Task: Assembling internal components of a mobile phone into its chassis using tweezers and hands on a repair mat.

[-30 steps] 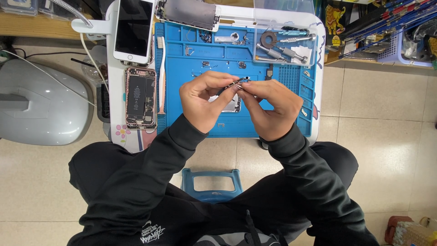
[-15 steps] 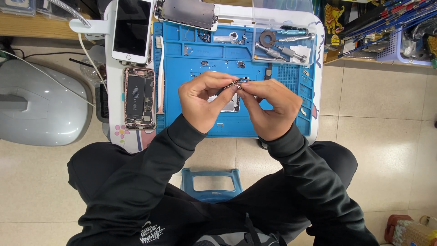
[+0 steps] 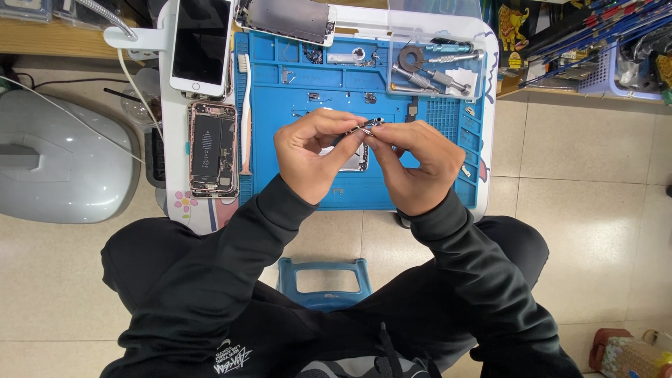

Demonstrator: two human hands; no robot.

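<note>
My left hand (image 3: 315,154) and my right hand (image 3: 416,164) meet above the blue repair mat (image 3: 280,175). Both pinch a small dark phone part with a metal end (image 3: 364,129) between their fingertips. Under the hands lies a small silver metal piece (image 3: 353,161), partly hidden. To the left of the mat an opened phone body (image 3: 212,149) lies with its battery showing. A white phone (image 3: 201,45) lies face up above it. A detached screen panel (image 3: 287,19) lies at the top of the mat.
A clear tray with screwdrivers and a round ring (image 3: 434,66) sits at the mat's top right. A white brush (image 3: 246,115) lies along the mat's left edge. A grey lidded bin (image 3: 63,161) stands at left, a blue stool (image 3: 323,280) below, tool racks (image 3: 595,42) at right.
</note>
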